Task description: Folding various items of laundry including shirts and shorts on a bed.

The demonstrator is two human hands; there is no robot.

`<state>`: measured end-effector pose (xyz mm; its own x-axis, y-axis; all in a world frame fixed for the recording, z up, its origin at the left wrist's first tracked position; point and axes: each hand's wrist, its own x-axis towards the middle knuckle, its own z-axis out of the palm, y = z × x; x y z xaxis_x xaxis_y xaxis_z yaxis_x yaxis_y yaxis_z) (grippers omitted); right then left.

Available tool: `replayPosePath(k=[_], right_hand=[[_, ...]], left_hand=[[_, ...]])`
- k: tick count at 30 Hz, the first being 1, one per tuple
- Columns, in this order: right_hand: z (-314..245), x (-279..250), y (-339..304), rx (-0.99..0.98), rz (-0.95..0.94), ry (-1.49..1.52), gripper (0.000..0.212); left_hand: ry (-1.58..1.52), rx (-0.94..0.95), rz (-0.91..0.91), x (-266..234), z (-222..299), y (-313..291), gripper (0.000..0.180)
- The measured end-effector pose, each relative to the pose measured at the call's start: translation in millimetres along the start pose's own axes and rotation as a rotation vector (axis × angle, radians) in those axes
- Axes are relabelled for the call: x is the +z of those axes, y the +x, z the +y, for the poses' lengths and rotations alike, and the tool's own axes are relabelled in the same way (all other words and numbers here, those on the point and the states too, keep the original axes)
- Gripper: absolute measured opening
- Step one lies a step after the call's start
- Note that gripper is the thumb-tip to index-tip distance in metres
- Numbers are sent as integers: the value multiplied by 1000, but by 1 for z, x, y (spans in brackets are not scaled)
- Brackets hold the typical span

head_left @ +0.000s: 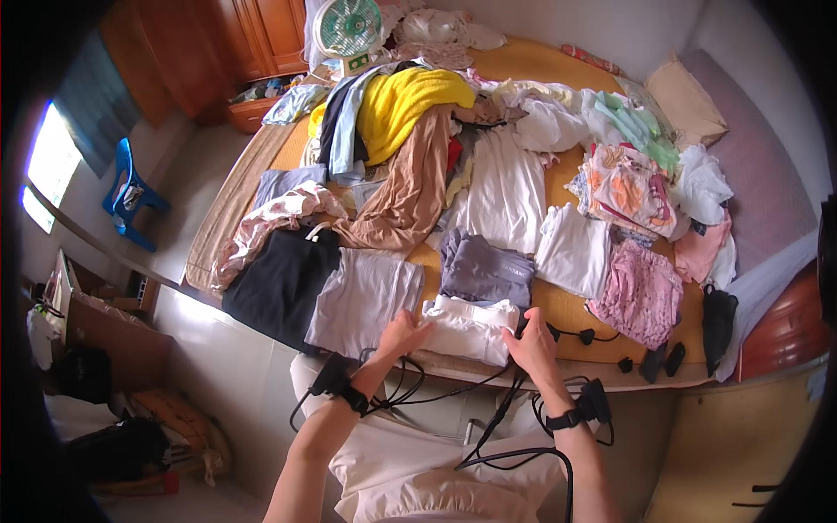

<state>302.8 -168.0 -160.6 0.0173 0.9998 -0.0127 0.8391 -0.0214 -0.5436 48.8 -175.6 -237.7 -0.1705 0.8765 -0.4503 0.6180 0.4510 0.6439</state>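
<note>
A folded white garment with a gathered waistband (471, 329) lies at the bed's near edge, between my hands. My left hand (404, 335) pinches its left side. At its right side my right hand (532, 347) grips the edge, the thumb and fingers closed on the cloth. Just behind it is a folded grey-purple garment (485, 268), partly overlapped by the white one. To the left lie a light grey folded garment (366, 301) and a black garment with a pale drawstring (281, 279). A white folded garment (571, 253) is to the right.
A heaped pile with a yellow cloth (410, 105) and brown trousers (405, 187) covers the bed's middle. Pink patterned clothing (639, 292) and dark socks (718, 327) lie right. Black cables (488, 436) hang from my wrists. A fan (349, 33) stands behind; a blue chair (131, 196) is left.
</note>
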Motion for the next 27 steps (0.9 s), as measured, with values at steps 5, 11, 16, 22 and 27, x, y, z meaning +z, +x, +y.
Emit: replayPosePath(k=[5, 11, 16, 22, 27], right_hand=[[-26, 7, -1, -567, 132, -71, 39], [-6, 47, 6, -559, -31, -303, 59], [1, 64, 4, -562, -43, -333, 59], [-10, 69, -12, -530, -96, -309, 59], [-18, 80, -20, -552, -85, -373, 64]], left_hand=[[87, -25, 163, 22, 18, -8, 60], [-101, 35, 249, 23, 38, -25, 56], [-93, 43, 320, 33, 31, -12, 55], [-2, 111, 337, 20, 23, -25, 40], [87, 135, 334, 17, 8, -28, 38]])
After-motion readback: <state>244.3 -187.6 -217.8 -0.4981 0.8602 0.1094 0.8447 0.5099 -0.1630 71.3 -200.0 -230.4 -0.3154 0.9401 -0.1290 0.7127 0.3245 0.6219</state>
